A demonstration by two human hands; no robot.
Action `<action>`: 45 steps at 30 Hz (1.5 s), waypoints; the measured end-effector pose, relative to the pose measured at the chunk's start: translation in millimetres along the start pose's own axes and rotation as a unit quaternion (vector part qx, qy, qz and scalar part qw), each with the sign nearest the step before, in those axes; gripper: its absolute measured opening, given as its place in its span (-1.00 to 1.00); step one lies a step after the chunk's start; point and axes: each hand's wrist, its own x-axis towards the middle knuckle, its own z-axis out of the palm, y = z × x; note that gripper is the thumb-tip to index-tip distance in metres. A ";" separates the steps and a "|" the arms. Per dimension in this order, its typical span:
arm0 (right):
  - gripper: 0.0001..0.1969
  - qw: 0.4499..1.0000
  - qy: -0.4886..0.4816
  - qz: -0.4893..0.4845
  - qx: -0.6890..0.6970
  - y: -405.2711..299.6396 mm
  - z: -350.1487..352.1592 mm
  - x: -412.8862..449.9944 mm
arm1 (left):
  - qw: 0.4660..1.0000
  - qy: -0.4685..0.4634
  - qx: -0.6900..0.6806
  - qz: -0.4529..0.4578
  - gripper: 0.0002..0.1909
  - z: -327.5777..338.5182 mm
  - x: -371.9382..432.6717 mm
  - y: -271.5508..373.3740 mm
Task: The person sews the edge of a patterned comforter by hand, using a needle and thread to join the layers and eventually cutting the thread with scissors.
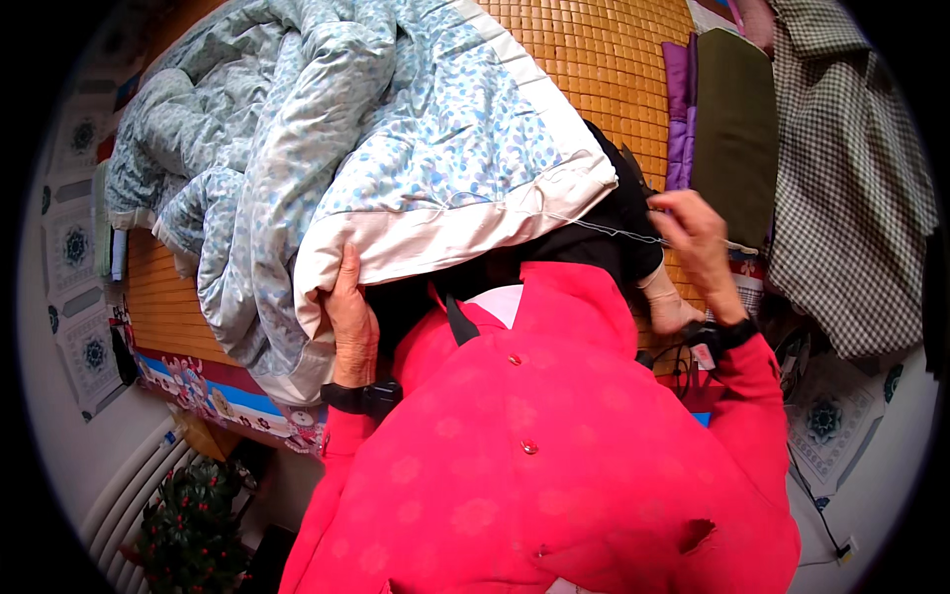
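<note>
A quilt (445,141) with blue dots and a white fabric border (415,241) lies across my lap. My left hand (351,323) grips that border near its lower left corner, thumb on top and the other fingers hidden beneath the cloth. Off to the right of the quilt, my right hand (690,234) is raised with its fingers pinched together. White thread (608,229) runs from the quilt's border across to those fingers. Blur and size keep me from telling whether a needle is between them. Loose thread also curls over the border's right corner.
Under the quilt is a woven tile mat (594,44). My bare foot (668,304) rests below my right hand. Folded dark green fabric (735,141), purple fabric (677,111) and a checked cloth (853,185) lie rightward. A potted plant (197,520) and a white radiator (130,490) stand lower left.
</note>
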 end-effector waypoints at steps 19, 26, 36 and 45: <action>-0.95 0.999 -0.037 0.002 -0.003 -6.5 66.3 42.7 | 0.999 0.014 -0.032 -0.009 -0.66 1.9 -8.0 -1.1; -0.97 0.946 0.096 0.294 -0.093 154.7 -63.2 -50.0 | 0.999 0.004 -0.045 -0.004 -0.71 -1.1 -5.8 0.5; -0.91 0.730 0.367 0.550 0.172 296.7 -207.2 -174.0 | 1.000 0.019 -0.006 0.007 -0.71 0.5 -9.1 1.2; -0.60 0.629 0.075 0.633 -0.445 379.9 -357.0 -288.1 | 0.993 0.087 -0.067 -0.034 -0.74 -6.7 5.0 7.3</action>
